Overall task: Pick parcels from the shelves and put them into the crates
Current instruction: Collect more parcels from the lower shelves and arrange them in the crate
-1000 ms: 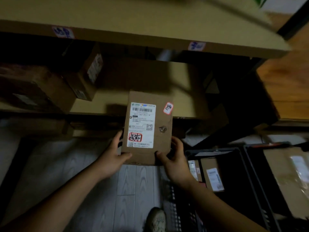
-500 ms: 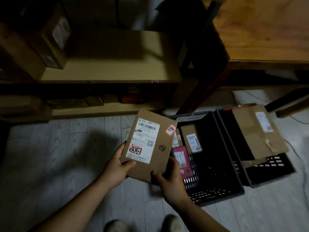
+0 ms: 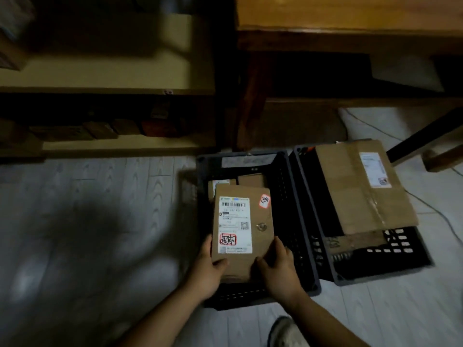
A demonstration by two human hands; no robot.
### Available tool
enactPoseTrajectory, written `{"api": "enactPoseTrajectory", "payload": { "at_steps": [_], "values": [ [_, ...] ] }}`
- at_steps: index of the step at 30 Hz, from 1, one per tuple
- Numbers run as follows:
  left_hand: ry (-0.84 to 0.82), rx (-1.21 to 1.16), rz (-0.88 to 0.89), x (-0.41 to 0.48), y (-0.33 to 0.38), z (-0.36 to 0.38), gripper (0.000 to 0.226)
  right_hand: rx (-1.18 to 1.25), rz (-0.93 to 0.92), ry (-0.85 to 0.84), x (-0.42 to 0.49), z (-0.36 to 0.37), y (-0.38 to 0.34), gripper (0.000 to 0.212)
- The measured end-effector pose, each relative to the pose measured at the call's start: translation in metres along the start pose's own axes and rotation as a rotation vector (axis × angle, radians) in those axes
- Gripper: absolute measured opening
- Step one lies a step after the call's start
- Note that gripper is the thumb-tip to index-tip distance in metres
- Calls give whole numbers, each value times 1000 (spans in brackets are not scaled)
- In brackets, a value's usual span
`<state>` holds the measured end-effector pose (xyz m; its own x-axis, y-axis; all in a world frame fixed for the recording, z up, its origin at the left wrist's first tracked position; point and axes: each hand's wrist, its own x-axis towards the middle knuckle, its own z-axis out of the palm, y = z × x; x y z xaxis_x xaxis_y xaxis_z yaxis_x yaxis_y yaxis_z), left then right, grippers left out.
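Observation:
I hold a flat brown cardboard parcel (image 3: 260,216) with a white shipping label and a small red-edged sticker over the left black crate (image 3: 295,221). My left hand (image 3: 209,270) grips its near left corner and my right hand (image 3: 280,269) grips its near right corner. Beneath the parcel, two small boxes (image 3: 250,180) show at the crate's far end. The right black crate (image 3: 400,261) carries a large brown box (image 3: 360,189) lying across its top. The wooden shelves (image 3: 120,146) stand at the upper left, with dim parcels (image 3: 100,130) on the lowest level.
A dark wooden table (image 3: 350,33) stands behind the crates, one leg (image 3: 423,144) slanting down at the right. A thin cable (image 3: 436,211) trails over the pale plank floor right of the crates. My shoe (image 3: 285,331) shows at the bottom edge.
I have turned away from the shelves and carried the parcel rightward and down. It went from in front of the shelf to above the left crate, both hands holding it throughout.

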<state>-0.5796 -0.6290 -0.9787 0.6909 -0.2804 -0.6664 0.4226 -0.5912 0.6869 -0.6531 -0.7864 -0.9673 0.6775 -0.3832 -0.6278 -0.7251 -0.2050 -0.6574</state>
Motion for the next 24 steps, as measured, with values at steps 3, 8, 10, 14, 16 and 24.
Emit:
{"api": "enactPoseTrajectory", "payload": {
  "at_steps": [3, 8, 10, 14, 16, 24],
  "values": [
    [69, 135, -29, 27, -18, 67, 71, -85, 57, -24, 35, -23, 60, 59],
    [34, 214, 25, 78, -67, 137, 86, -251, 147, -94, 78, -30, 115, 63],
    [9, 374, -5, 96, -87, 151, 83, -297, 162, -117, 95, -25, 134, 69],
    [-54, 452, -52, 125, -109, 173, 77, -380, 191, -161, 125, -15, 161, 81],
    [-69, 467, -45, 136, -116, 180, 77, -412, 217, -170, 139, -10, 170, 88],
    [-181, 453, -147, 171, -133, 193, 78, -330, 373, -266, 188, 10, 193, 111]
  ]
}}
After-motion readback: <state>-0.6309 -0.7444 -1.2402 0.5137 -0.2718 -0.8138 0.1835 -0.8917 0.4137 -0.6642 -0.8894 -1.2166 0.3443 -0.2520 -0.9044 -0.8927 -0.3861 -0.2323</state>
